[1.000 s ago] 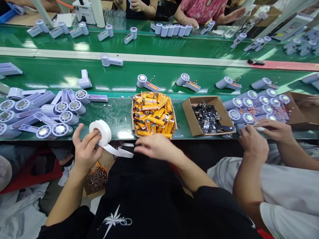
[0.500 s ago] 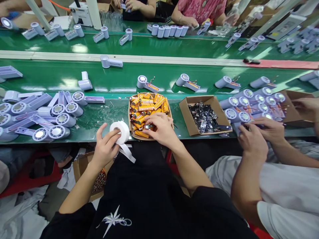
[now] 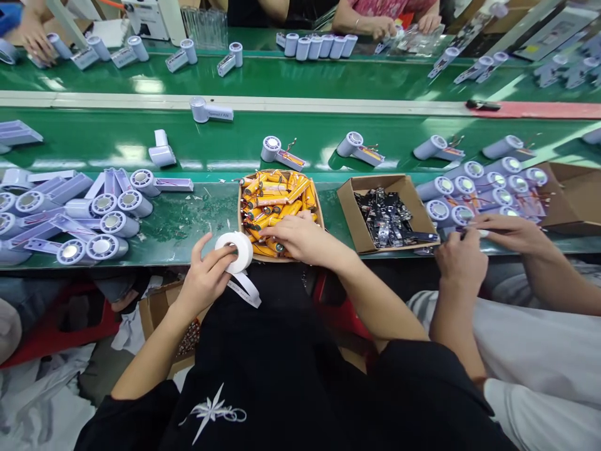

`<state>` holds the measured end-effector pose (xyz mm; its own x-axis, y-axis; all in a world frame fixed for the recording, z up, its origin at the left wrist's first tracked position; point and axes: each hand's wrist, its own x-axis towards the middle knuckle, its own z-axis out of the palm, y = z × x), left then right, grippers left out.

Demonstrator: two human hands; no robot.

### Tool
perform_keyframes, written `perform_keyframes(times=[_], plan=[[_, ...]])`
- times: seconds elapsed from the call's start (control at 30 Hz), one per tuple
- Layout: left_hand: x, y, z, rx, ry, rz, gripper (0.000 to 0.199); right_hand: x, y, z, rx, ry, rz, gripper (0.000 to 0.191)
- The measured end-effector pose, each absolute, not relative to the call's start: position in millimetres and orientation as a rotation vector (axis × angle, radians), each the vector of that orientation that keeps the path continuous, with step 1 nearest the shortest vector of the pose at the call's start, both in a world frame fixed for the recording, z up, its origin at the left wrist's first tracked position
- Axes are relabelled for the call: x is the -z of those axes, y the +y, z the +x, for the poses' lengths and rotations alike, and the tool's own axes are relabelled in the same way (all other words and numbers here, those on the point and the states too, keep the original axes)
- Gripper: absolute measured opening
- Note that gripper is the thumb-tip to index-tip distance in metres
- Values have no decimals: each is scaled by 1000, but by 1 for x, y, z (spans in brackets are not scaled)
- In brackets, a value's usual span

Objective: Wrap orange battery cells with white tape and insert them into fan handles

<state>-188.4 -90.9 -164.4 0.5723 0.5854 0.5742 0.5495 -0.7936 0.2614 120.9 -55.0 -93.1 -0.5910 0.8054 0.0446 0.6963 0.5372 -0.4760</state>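
Note:
My left hand is closed on a roll of white tape, fingers through its core, and a loose strip hangs below. The roll is held just left of a cardboard box of orange-wrapped batteries. Over the front right part of that box lies my right hand, palm down. Its fingers reach out to the left and touch the batteries; I see none lifted. The thumb and part of the fingers are hidden under the hand.
Lilac fan housings are heaped at the left. A cardboard box of black circuit parts stands to the right. Beside it are a co-worker's hands and more fan housings. Further fans lie on the green belt.
My right hand has turned palm down and its fingertips have moved left over the batteries. My left hand with the tape roll has shifted slightly right, closer to the box.

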Motion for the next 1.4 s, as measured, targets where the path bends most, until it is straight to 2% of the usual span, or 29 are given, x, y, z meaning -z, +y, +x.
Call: perform_keyframes(times=[0.13, 0.33, 0.43, 0.57, 0.63, 0.8, 1.07, 1.17, 1.27, 1.4], plan=[[165, -93, -193, -1018, 1018, 2719, 49, 75, -44, 140, -815, -2682, -962, 50], [165, -94, -190, -1004, 1050, 2750, 39, 75, -41, 142, -763, -2810, -912, 32], [163, -94, -186, -1050, 1000, 2767, 37, 91, -37, 134, -768, -2634, -1040, 25], [162, -93, -186, -1024, 992, 2783, 37, 99, -35, 129, -888, -1860, -1143, 53], [159, -94, -189, -986, 1015, 2797, 39, 90, -39, 130, -923, -1721, -1120, 56], [144, -92, -195, -918, 892, 2905, 50, 66, -52, 125, -819, -2123, -1093, 33], [115, -80, -187, -786, 787, 2967, 45, 72, -57, 120, -852, -2323, -1128, 34], [106, -82, -180, -745, 844, 2987, 43, 75, -62, 125, -962, -2182, -1144, 41], [102, -90, -172, -692, 879, 2999, 51, 82, -63, 129, -1117, -1844, -1167, 41], [107, -93, -159, -763, 969, 2995, 60, 96, -64, 115, -1160, -1248, -1107, 58]])
